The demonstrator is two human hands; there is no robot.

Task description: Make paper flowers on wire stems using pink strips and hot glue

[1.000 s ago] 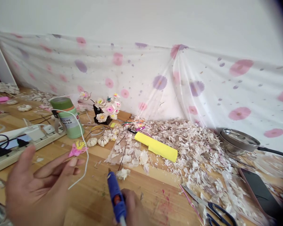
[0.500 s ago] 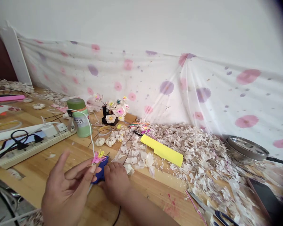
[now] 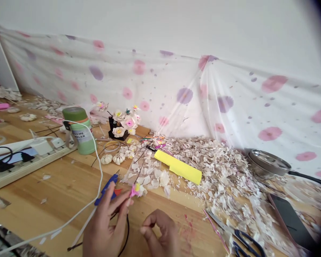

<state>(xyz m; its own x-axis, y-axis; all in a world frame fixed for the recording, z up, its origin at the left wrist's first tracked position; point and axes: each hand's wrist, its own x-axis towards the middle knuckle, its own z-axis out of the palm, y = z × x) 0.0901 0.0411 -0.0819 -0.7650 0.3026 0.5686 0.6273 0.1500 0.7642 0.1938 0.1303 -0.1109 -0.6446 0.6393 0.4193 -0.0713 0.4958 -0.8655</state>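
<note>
Standing far left, the white flowers look finished; nearer lies the blue glue gun. My right hand is pinched, perhaps on nothing; my left hand grips the pink-and-yellow flower centre, near middle, seemingly only part-made.

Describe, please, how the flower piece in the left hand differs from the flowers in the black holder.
The flower piece is a small pink tuft with yellow; the flowers have broader, mostly white petals. The flower piece is pinched in the left hand; the flowers stand in the black holder. Both show pink and yellow.
</note>
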